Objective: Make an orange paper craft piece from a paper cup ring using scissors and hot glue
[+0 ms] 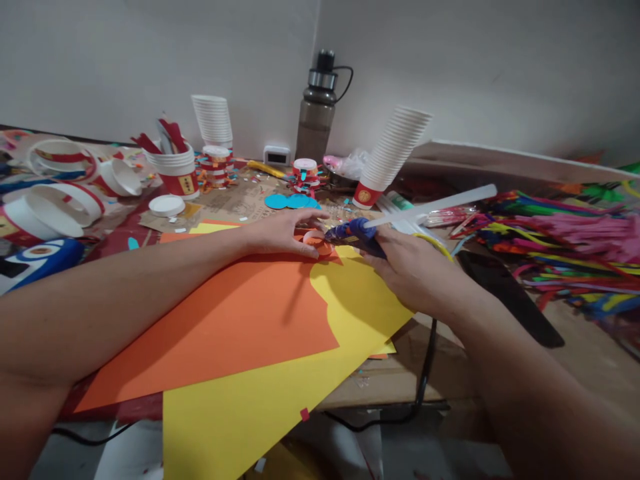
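Note:
My right hand [407,263] is wrapped around the handle of a blue hot glue gun [353,230]. A long whitish glue stick [440,205] sticks out of the gun's back end, up to the right. The nozzle points left, at a small round piece with a pale rim and orange inside [320,241]. My left hand [285,233] curves its thumb and fingers around that piece; its exact kind is hard to make out. Beneath the hands lie orange paper sheets [240,307] over yellow paper [360,300], which has a wavy cut edge.
Behind stand stacked paper cups [395,150], a water bottle [316,120] and small decorated cups [306,175]. Blue paper circles [293,201] lie beyond my left hand. A phone [510,297] and colourful pipe cleaners [585,240] are at right, cut cups [50,210] at left. A black cord [427,373] hangs in front.

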Available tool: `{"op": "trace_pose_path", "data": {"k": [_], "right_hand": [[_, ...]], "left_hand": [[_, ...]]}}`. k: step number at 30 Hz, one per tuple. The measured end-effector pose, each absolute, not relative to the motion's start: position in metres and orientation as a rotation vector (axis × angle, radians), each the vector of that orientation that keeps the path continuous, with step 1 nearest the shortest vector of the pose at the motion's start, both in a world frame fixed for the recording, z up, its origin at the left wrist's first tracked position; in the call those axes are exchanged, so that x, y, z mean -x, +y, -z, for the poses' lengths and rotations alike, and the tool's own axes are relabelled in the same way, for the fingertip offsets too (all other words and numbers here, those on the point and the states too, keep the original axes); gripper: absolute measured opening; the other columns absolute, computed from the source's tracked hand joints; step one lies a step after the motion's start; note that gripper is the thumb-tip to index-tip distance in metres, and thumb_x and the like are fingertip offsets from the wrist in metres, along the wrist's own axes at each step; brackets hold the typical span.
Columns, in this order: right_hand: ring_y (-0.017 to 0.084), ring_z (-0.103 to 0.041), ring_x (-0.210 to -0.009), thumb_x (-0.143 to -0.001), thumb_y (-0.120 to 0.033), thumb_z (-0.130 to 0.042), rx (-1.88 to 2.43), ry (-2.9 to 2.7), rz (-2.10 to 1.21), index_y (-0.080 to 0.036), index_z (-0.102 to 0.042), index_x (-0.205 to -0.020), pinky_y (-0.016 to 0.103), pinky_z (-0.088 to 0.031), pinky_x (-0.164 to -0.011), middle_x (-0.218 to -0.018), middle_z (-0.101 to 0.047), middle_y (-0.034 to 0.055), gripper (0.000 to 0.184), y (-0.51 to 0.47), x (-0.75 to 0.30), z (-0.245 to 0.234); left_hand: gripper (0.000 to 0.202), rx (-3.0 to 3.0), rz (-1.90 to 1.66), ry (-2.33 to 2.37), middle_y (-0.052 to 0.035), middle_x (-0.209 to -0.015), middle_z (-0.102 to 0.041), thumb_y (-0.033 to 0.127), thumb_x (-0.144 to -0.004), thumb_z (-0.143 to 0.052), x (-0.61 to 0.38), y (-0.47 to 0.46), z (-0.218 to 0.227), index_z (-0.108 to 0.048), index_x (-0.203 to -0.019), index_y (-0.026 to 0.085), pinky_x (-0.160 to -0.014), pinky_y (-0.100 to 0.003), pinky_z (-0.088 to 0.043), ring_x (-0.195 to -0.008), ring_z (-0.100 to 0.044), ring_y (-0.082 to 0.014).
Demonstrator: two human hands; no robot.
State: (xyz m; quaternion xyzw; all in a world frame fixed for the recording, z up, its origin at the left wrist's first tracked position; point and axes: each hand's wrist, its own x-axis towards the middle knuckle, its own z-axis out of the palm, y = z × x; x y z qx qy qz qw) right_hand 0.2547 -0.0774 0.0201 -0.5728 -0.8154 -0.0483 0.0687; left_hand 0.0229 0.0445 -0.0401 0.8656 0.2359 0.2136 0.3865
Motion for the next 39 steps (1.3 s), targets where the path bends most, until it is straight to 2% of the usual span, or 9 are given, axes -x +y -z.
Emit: {"op": "trace_pose_path", "data": {"k": [7, 13, 18, 22, 29, 33, 39], "right_hand": [[0.024, -0.064, -0.089, -0.089, -0.022, -0.048, 1.680, -2.454, 0.187, -0.021, -0.057, -0.104, 0.033, -0.047, -0.075, -0.094, -0.069, 0.0082, 0.018, -0.080, -0.251, -0.024], [0.026, -0.063, -0.091, -0.091, -0.023, -0.046, 1.685, -2.510, 0.212, -0.019, -0.058, -0.098, 0.035, -0.048, -0.079, -0.101, -0.067, 0.0114, 0.015, -0.077, -0.247, -0.018], [0.025, -0.063, -0.091, -0.090, -0.021, -0.047, 1.670, -2.496, 0.175, -0.018, -0.057, -0.103, 0.034, -0.047, -0.077, -0.100, -0.068, 0.0103, 0.017, -0.077, -0.255, -0.019], [0.024, -0.064, -0.086, -0.091, -0.027, -0.048, 1.701, -2.484, 0.180, -0.019, -0.056, -0.099, 0.032, -0.046, -0.072, -0.096, -0.068, 0.0094, 0.014, -0.078, -0.262, -0.019], [0.024, -0.064, -0.083, -0.090, -0.027, -0.048, 1.703, -2.450, 0.198, -0.020, -0.057, -0.099, 0.032, -0.047, -0.071, -0.091, -0.068, 0.0084, 0.015, -0.080, -0.252, -0.022], [0.025, -0.064, -0.088, -0.090, -0.025, -0.049, 1.708, -2.423, 0.177, -0.021, -0.057, -0.104, 0.034, -0.049, -0.075, -0.097, -0.069, 0.0088, 0.017, -0.080, -0.245, -0.021], [0.026, -0.064, -0.100, -0.090, -0.025, -0.050, 1.740, -2.404, 0.092, -0.019, -0.057, -0.105, 0.037, -0.050, -0.085, -0.109, -0.068, 0.0113, 0.018, -0.076, -0.244, -0.017]], "left_hand": [[0.080, -2.207, -0.540, 0.609, -0.0093, -0.140, -0.055, 0.043, -0.071, -0.075, -0.023, 0.045, 0.040, -0.044, -0.141, 0.023, -0.110, -0.038, -0.040, -0.129, -0.053, -0.0248], [0.081, -2.211, -0.547, 0.609, -0.0085, -0.140, -0.055, 0.043, -0.069, -0.076, -0.023, 0.046, 0.040, -0.044, -0.142, 0.024, -0.111, -0.039, -0.039, -0.128, -0.053, -0.0245], [0.083, -2.191, -0.542, 0.602, -0.0100, -0.138, -0.056, 0.044, -0.070, -0.075, -0.023, 0.046, 0.041, -0.043, -0.142, 0.023, -0.111, -0.040, -0.039, -0.128, -0.053, -0.0248], [0.083, -2.198, -0.538, 0.586, -0.0105, -0.134, -0.059, 0.043, -0.069, -0.076, -0.022, 0.047, 0.041, -0.042, -0.142, 0.022, -0.110, -0.040, -0.040, -0.127, -0.054, -0.0247], [0.081, -2.165, -0.550, 0.586, -0.0101, -0.140, -0.055, 0.042, -0.069, -0.076, -0.023, 0.046, 0.041, -0.044, -0.141, 0.023, -0.111, -0.040, -0.039, -0.129, -0.052, -0.0247], [0.081, -2.175, -0.553, 0.575, -0.0092, -0.141, -0.053, 0.041, -0.068, -0.077, -0.023, 0.048, 0.042, -0.044, -0.140, 0.025, -0.111, -0.041, -0.038, -0.129, -0.052, -0.0249], [0.081, -2.161, -0.534, 0.551, -0.0077, -0.135, -0.059, 0.040, -0.070, -0.075, -0.024, 0.047, 0.041, -0.043, -0.142, 0.025, -0.112, -0.040, -0.037, -0.127, -0.055, -0.0238]]}}
